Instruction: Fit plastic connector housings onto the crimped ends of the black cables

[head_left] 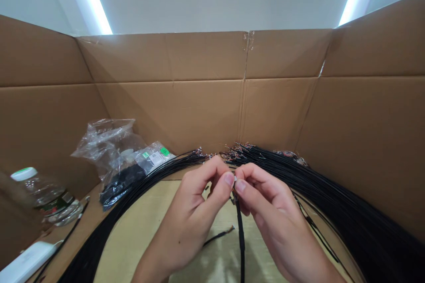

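In front of me a black cable (pixel 241 241) hangs down from my fingertips, its upper end showing thin coloured wires and a small white connector (pixel 235 178). My right hand (pixel 274 212) pinches this end between thumb and forefinger. From the other side my left hand (pixel 194 212) is closed too, thumb against forefinger right by the connector; what lies between those fingertips is hidden. Below the hands, another cable end (pixel 219 235) with bare coloured wires rests on the yellowish work surface (pixel 142 225).
Thick bundles of black cables curve along the left (pixel 133 196) and right (pixel 332 203) sides. Clear plastic bags (pixel 116 154), a water bottle (pixel 49 199) and a white box-shaped device (pixel 28 261) stand at left. Cardboard walls (pixel 172 110) enclose the area.
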A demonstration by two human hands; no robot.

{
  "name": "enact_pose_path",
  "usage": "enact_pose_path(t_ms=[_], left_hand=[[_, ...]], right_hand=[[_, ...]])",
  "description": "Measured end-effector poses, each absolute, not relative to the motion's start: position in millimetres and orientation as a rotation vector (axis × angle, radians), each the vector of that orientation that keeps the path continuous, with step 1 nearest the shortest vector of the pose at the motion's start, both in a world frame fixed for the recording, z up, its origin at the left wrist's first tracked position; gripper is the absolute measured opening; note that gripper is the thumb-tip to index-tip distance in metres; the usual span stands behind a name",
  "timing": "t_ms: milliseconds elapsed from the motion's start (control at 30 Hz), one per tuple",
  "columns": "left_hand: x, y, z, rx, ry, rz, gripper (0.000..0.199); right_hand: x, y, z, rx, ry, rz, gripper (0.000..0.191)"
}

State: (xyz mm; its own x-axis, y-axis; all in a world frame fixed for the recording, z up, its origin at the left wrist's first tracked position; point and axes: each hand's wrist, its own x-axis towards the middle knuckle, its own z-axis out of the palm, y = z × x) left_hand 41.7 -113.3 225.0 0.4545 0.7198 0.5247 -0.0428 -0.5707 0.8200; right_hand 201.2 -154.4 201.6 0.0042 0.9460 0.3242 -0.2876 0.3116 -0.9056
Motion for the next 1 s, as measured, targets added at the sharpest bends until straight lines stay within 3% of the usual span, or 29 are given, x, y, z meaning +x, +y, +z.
enact_pose_path(t_ms=[1000], left_hand=[[49.7, -118.5, 228.2, 1.765, 0.605, 1.245, 0.036]], right_hand=[[200.4, -156.0, 203.7, -0.772, -1.169, 1.157, 0.038]])
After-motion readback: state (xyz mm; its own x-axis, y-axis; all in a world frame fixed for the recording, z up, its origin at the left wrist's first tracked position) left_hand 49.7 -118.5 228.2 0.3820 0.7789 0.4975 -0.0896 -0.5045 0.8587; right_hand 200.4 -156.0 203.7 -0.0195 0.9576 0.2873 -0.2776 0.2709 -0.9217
